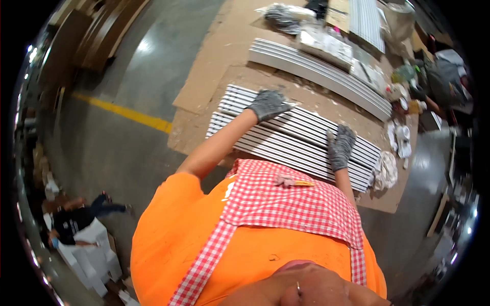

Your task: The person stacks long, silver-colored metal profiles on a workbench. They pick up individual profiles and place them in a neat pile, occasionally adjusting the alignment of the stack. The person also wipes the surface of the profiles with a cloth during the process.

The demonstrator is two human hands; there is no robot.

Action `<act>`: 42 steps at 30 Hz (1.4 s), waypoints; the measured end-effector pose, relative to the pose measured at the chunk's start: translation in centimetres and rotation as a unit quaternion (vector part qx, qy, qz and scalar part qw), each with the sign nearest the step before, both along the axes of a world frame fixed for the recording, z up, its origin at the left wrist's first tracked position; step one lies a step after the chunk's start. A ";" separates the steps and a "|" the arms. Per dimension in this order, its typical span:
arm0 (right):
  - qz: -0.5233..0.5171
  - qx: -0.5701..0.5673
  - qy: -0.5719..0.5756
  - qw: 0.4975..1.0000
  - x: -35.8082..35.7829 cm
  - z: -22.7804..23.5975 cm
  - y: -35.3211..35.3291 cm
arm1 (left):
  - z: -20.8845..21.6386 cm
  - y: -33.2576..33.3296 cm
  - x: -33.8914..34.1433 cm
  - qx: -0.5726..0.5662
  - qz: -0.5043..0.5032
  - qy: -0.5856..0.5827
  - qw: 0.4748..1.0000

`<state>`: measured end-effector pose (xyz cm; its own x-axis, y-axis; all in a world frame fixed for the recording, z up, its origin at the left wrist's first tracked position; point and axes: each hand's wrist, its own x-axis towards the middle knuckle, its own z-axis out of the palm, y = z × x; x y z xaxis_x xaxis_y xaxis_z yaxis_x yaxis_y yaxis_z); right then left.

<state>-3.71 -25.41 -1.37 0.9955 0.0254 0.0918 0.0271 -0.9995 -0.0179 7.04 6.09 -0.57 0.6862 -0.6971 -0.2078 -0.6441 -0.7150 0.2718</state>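
White ridged strips (301, 159) lie in rows on the desk (194, 127); the left gloved hand (268, 105) is on the far rows, the right gloved hand (341, 146) nearer their right end; whether the fingers grip anything, I cannot tell.

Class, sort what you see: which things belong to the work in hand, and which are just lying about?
In use:
- left gloved hand
- right gloved hand
- white ridged strips under them

Lying about, seemingly:
- grey bundle
- crumpled white cloth
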 end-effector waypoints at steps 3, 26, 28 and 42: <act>-0.035 0.035 -0.008 0.999 -0.4 0.5 0.9 | 1.2 -0.3 -0.4 0.038 0.023 -0.035 0.998; -0.032 0.133 -0.044 0.990 -0.5 3.0 2.2 | 2.0 -7.0 14.8 0.038 0.285 -0.041 0.957; -0.032 0.144 -0.054 0.988 -0.7 2.8 1.9 | 1.9 -6.9 14.3 0.055 0.266 -0.077 0.959; -0.066 0.158 -0.006 0.985 -1.5 3.5 2.0 | 2.5 -8.4 13.4 0.160 0.187 -0.109 0.963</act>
<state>-5.19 -23.39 2.16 0.9870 -0.1352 0.0866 -0.0998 -0.9391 -0.3289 20.47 -2.33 1.88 0.9289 -0.3163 -0.1929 -0.3412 -0.9331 -0.1132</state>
